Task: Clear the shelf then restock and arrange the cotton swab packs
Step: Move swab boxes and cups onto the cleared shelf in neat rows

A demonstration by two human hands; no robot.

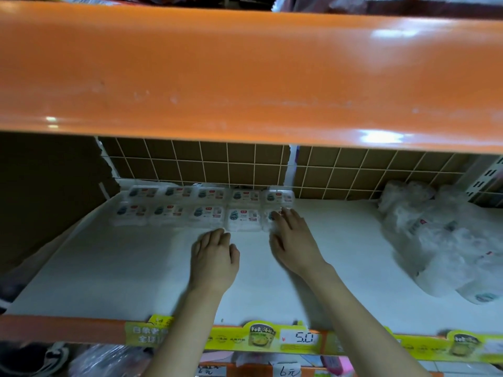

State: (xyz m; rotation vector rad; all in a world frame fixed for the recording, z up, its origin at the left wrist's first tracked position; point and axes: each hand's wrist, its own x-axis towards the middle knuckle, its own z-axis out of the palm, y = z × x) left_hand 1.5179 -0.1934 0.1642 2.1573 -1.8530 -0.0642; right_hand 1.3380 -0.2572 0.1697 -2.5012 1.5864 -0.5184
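White shelf (109,268): our right hand (294,240) rests flat-fingered on the end cotton swab pack (272,221); left hand (215,257), fingers relaxed, holds nothing. We advise squaring rows flush.

Upper shelf edge (245,74): glossy orange painted metal w/ bright glare spots & a few scuffs; lower shelf board (109,268) is matt white, smooth. Cotton swab packs (206,210) are clear shiny plastic w/ printed paper-look labels; bag pile (441,238) at right is thin crinkled translucent plastic. Back wall = white wire grid (217,164) over dull brown cardboard-like panel; price strip (272,340) glossy yellow-green print.
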